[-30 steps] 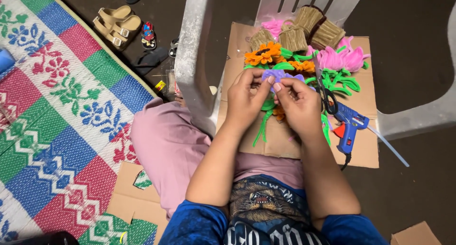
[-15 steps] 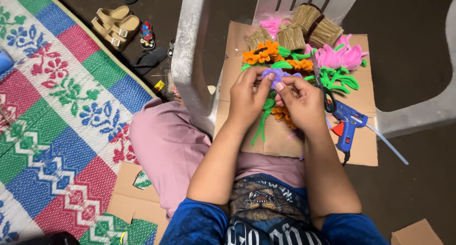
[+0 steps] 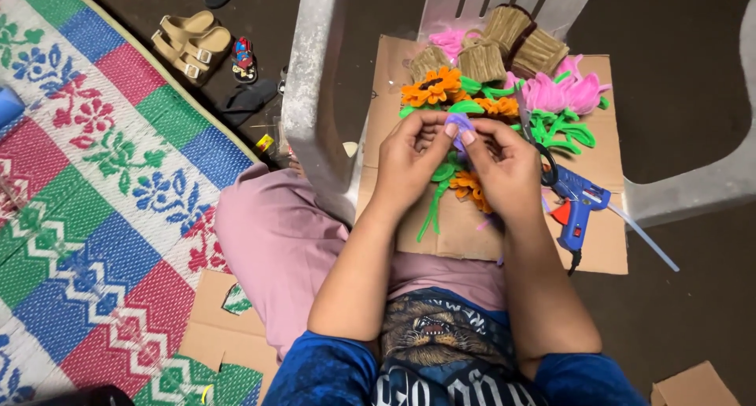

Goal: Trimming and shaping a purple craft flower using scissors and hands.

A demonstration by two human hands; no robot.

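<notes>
Head view: left hand [image 3: 409, 163] and right hand [image 3: 504, 170] pinch purple flower [image 3: 459, 126] between meeting fingertips.

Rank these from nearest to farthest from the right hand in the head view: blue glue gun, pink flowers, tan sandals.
From the right hand:
1. Blue glue gun, just to its right on the cardboard.
2. Pink flowers, beyond it, upper right.
3. Tan sandals, far left on the floor.

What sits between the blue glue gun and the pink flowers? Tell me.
In the head view, between the blue glue gun and the pink flowers lie green pipe-cleaner stems and the black-handled scissors, all on the cardboard sheet.
</notes>
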